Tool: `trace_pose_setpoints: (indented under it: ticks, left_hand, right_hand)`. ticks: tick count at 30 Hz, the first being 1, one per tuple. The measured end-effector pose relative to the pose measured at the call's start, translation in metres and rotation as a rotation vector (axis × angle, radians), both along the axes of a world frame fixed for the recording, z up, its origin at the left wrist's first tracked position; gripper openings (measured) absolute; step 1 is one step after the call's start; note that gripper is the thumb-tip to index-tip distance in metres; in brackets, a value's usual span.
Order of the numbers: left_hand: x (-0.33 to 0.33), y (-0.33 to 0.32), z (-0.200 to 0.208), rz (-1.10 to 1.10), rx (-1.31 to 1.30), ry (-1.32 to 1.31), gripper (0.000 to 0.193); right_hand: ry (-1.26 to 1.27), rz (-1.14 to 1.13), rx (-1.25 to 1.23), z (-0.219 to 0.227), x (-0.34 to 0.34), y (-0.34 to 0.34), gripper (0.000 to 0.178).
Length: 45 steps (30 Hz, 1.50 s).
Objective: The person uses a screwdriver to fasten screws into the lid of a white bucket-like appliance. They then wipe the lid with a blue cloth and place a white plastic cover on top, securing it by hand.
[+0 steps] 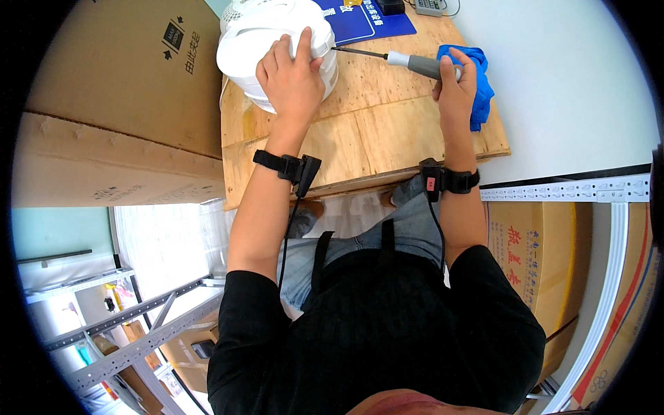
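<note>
A round white plastic appliance (242, 52), with a perforated part at its far left, stands at the far left of the wooden tabletop (373, 131). My left hand (290, 76) rests on top of it, fingers spread across the casing. In my right hand (456, 86) is a screwdriver (423, 65) with a grey and white handle, gripped between thumb and fingers. Its long thin shaft points left, and the tip meets the appliance's right side; whether it sits in a screw is too small to tell. A crumpled blue cloth (482, 90) lies just behind and beside my right hand.
Behind the appliance lies a blue printed sheet (380, 24), with a black object (390, 7) and a grey keypad device (430, 7) near it. A large cardboard box (117, 83) borders the table's left. A white surface (567, 90) adjoins on the right, above stacked boxes (532, 256).
</note>
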<state>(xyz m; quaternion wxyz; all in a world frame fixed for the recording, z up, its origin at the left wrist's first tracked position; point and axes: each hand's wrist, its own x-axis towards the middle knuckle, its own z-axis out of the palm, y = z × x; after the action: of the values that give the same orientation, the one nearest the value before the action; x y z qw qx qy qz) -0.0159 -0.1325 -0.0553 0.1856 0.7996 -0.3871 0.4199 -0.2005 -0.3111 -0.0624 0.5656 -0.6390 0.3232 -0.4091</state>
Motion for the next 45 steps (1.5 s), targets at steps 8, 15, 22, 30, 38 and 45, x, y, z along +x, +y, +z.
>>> trace_pose_setpoints:
  ticks: [8,15,22,30,38,45]
  left_hand:
    - [-0.001,-0.002,0.0,0.0,-0.003,0.005,0.055]
    - [-0.002,-0.001,0.001,0.0,-0.005,0.014,0.056]
    - [-0.003,-0.002,0.001,-0.002,-0.008,0.016,0.055]
    - [-0.004,-0.003,0.002,-0.002,-0.006,0.024,0.055]
    - [-0.004,-0.001,0.003,-0.005,-0.001,0.022,0.054]
    - [-0.003,-0.001,0.002,-0.014,-0.006,0.022,0.054]
  right_hand:
    - [-0.358,0.048,0.081,-0.006,0.0,0.001,0.039]
    - [0.114,0.094,0.104,-0.007,-0.007,-0.006,0.041]
    - [-0.06,0.041,0.006,-0.017,-0.005,-0.004,0.045]
    - [-0.266,0.048,0.153,0.0,-0.003,0.011,0.046]
    - [-0.019,0.103,0.138,0.003,-0.006,0.001,0.043]
    - [0.01,0.015,0.088,-0.007,-0.003,-0.005,0.04]
